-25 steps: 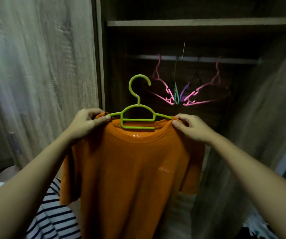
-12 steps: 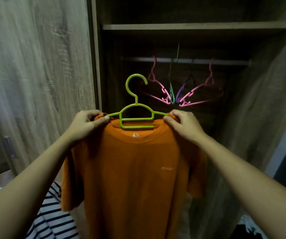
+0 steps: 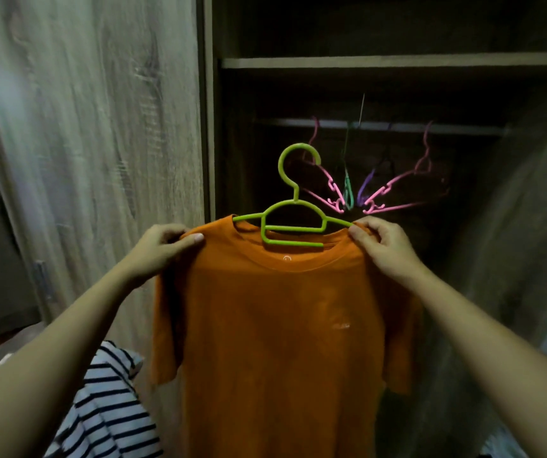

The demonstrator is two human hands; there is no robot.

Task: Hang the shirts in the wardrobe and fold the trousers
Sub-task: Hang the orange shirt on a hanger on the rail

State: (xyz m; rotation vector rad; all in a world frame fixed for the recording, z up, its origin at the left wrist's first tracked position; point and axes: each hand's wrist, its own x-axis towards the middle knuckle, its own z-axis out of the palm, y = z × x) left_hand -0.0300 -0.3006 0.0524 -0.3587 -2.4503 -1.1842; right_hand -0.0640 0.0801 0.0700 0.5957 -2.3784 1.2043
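A shirt is hung on a hanger, near, before the wardrobe; spare hangers are hung on the far rail; another garment is seen near left

Lighting: dim, indoor. Front-facing surfaces lit: wardrobe door at 10 o'clock, orange shirt at centre.
Shadow: wardrobe interior, 12 to 2 o'clock, near black; rail and pink hangers faint, smeared.
Sharpness: green hanger crisp, saturated.
Blur: door grain streaked at 9 o'clock; striped cloth at 7 o'clock soft.
Distortion: wide-angle bowing at 3 and 9 o'clock edges.
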